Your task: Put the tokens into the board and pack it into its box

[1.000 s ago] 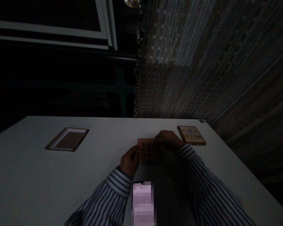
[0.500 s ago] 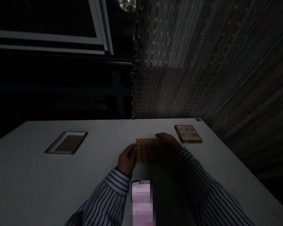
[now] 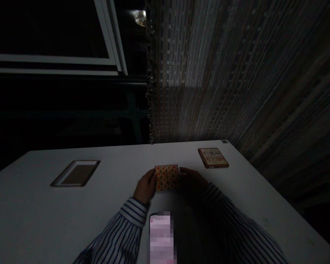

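A small square pack of round pieces with red characters [image 3: 166, 178] is between my two hands over the white table. My left hand [image 3: 145, 186] grips its left edge, thumb at the near side. At its right edge is my right hand [image 3: 193, 178], in deep shadow, with its fingertips at the pack's upper right corner. Several round pieces lie in rows inside the pack. Just below the pack, nearer to me, a lit phone [image 3: 161, 234] lies on the table, its screen blurred.
On the white table [image 3: 121, 161], an open shallow box part [image 3: 76, 173] lies at the left. A flat box with printed characters [image 3: 213, 157] lies at the back right. A bead-string curtain [image 3: 198, 73] hangs behind the table's right half.
The view has shifted a little. My right hand has moved slightly down along the pack's right edge, and the pack's pieces show more clearly.
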Demonstrator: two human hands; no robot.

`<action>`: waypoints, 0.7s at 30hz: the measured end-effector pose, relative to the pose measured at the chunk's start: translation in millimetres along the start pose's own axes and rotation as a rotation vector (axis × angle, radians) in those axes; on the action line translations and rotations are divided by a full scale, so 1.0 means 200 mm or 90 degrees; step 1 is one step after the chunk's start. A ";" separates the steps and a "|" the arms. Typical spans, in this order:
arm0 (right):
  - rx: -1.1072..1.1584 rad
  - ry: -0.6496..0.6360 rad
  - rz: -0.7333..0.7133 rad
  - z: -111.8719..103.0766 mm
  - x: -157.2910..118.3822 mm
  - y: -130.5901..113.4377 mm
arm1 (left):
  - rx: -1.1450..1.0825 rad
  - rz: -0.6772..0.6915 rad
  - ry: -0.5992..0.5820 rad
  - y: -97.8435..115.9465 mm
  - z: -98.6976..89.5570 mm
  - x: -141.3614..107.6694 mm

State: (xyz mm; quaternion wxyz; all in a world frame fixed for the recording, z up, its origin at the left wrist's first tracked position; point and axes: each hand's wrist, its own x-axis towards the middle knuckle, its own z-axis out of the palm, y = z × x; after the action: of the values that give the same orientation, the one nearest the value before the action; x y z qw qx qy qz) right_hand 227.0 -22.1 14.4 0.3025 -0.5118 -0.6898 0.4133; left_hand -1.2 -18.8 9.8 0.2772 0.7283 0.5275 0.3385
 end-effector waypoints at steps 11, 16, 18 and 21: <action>0.078 -0.032 -0.014 0.02 -0.03 -0.05 | 0.181 0.109 0.003 -0.09 0.01 -0.14; 0.038 -0.026 -0.040 0.02 -0.02 -0.05 | 0.253 0.099 0.000 -0.10 0.02 -0.13; 0.023 -0.017 -0.028 0.02 -0.02 -0.04 | 0.260 0.091 0.003 -0.11 0.03 -0.13; -0.002 -0.021 -0.008 0.03 -0.01 -0.03 | 0.259 0.083 -0.002 -0.11 0.03 -0.13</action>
State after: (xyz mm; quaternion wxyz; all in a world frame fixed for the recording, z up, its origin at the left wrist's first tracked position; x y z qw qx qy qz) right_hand 220.6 -25.6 17.1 0.2929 -0.5008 -0.6986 0.4189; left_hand -14.8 -37.1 -16.8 0.1029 0.8025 0.5360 0.2409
